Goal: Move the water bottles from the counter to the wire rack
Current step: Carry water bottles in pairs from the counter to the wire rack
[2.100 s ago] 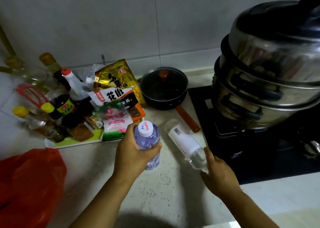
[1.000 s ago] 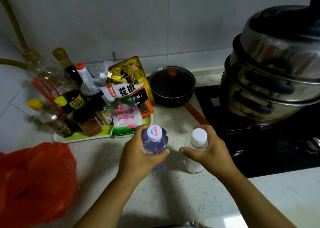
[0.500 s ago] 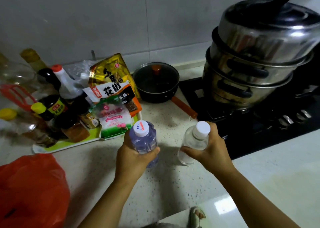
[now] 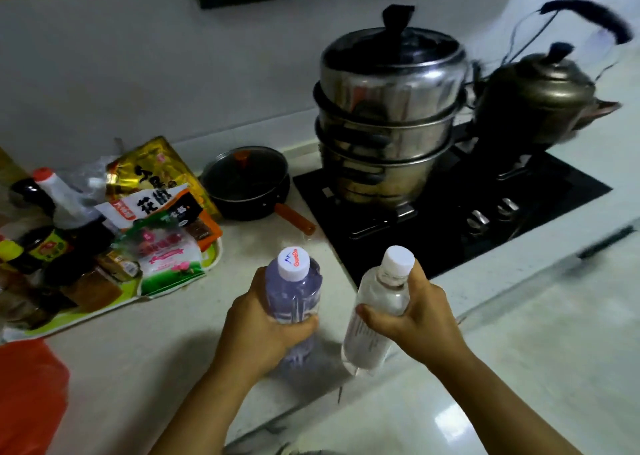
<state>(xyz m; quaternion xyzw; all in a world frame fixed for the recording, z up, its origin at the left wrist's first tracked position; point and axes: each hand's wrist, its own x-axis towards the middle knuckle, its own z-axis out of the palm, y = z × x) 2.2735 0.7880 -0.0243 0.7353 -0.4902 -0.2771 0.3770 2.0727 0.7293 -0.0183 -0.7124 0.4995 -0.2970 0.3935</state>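
Observation:
My left hand (image 4: 258,326) is wrapped around a purple-tinted water bottle (image 4: 294,292) with a white printed cap, held upright above the pale counter (image 4: 138,361). My right hand (image 4: 412,319) grips a clear water bottle (image 4: 375,302) with a plain white cap and a white label, tilted slightly left at its base. Both bottles hang side by side near the counter's front edge. No wire rack is in view.
A tray (image 4: 104,305) of sauce bottles and seasoning packets sits at the left. A small black pot (image 4: 247,181) with an orange handle stands behind. A stacked steel steamer (image 4: 388,115) and a kettle (image 4: 533,98) occupy the black stove (image 4: 450,212). A red bag (image 4: 27,395) lies at lower left.
My right hand picked the clear bottle up from lying on the counter and stood it upright. Both bottles now sit higher and closer to me; the view swung right, revealing the kettle.

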